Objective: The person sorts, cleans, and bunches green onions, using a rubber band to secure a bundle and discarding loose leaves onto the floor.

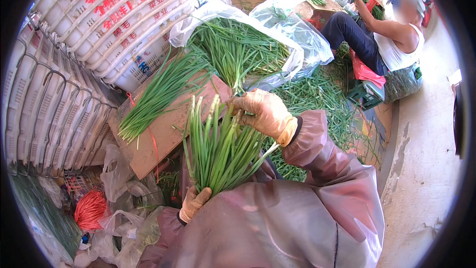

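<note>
My left hand [195, 203], in a tan glove, is closed around a bunch of long green leafy stalks [223, 149], like garlic chives, with pale stem ends pointing up. At those ends is my gloved right hand [262, 113], its fingers bent against the outer stalks; its fingertips are partly hidden. On a brown board [167, 134] to the left lies another green bunch [160, 96] across a thin red tie. Beyond the board, an opened clear plastic bag [297, 59] holds a large pile of the same greens [238, 44].
Stacked white plastic crates [126, 18] with wire handles stand at the left. Below them are a bundle of red ties [90, 208] and plastic bags [122, 227]. Loose leaves [316, 93] cover the floor. A seated person [394, 44] holds greens at the upper right, beside a low wall [420, 149].
</note>
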`<control>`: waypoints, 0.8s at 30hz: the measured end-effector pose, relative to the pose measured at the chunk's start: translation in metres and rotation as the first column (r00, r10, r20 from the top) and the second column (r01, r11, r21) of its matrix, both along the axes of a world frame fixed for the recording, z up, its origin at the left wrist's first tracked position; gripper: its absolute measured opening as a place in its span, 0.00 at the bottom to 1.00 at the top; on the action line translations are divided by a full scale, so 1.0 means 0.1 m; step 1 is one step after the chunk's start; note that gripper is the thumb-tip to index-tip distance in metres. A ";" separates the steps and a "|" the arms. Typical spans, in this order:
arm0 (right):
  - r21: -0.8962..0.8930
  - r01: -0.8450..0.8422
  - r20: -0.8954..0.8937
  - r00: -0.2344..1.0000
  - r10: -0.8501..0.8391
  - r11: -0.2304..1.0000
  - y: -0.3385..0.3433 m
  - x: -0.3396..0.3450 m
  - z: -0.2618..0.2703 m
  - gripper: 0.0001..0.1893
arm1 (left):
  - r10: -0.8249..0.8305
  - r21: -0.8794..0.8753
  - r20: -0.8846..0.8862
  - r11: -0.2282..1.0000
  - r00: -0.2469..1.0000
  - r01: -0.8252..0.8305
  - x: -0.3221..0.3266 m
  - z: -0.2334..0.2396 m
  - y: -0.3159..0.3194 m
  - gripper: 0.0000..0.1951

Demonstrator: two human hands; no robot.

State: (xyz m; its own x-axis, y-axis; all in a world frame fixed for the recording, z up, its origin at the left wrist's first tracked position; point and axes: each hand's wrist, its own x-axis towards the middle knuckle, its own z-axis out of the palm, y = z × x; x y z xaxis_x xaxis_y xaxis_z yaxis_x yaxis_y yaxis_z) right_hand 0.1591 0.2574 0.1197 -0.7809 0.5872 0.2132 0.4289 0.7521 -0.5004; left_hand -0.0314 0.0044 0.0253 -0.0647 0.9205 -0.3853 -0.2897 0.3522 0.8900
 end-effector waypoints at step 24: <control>-0.604 0.252 -0.042 0.938 -0.345 0.756 -0.59 -0.16 -0.02 0.13 | 0.037 -0.059 -0.136 0.997 0.990 -0.045 0.04 -0.06 0.02 0.18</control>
State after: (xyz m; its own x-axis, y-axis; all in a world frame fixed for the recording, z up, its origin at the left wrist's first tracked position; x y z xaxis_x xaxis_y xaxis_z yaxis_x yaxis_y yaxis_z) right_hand 0.1432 0.1987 0.1178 -0.5331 0.8322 -0.1525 0.4714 0.1425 -0.8703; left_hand -0.0269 0.0064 0.0189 -0.1569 0.8907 -0.4267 -0.1838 0.3982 0.8987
